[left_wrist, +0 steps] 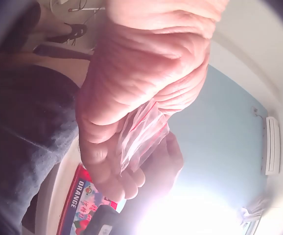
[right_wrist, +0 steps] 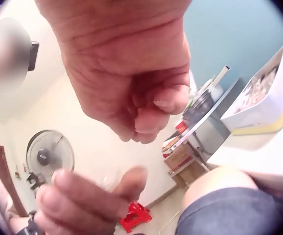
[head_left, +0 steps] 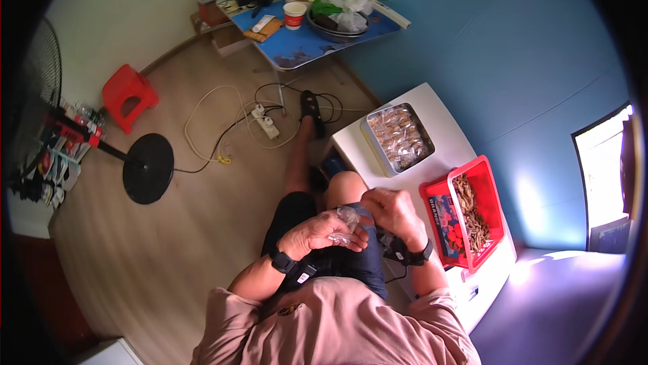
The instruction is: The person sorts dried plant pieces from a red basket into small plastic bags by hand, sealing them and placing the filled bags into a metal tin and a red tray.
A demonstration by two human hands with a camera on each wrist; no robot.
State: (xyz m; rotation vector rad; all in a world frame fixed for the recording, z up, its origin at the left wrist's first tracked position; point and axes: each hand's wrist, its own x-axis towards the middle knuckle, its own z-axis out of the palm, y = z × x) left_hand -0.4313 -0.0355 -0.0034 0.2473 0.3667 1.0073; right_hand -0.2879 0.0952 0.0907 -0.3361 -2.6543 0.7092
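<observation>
Over the lap, the left hand [head_left: 314, 231] holds clear crumpled plastic [head_left: 345, 225] in its palm under curled fingers. The left wrist view shows it as a clear bag [left_wrist: 144, 134] with a red line along it, in the left hand [left_wrist: 141, 68]. Just beside it, the right hand [head_left: 398, 215] has its fingers curled in; in the right wrist view nothing shows between the fingers of the right hand [right_wrist: 127, 73]. A red basket [head_left: 496, 186] of brown, dried-looking pieces [head_left: 474, 220] stands right of the hands. Beyond it, a tin [head_left: 378, 146] holds small wrapped packs [head_left: 401, 135].
Basket and tin stand on a white surface [head_left: 432, 105] along the blue wall. Ahead is a blue table [head_left: 290, 54] with bowls and a cup. On the floor are a power strip [head_left: 265, 122] with cables, a red stool [head_left: 128, 95] and a fan base [head_left: 148, 169].
</observation>
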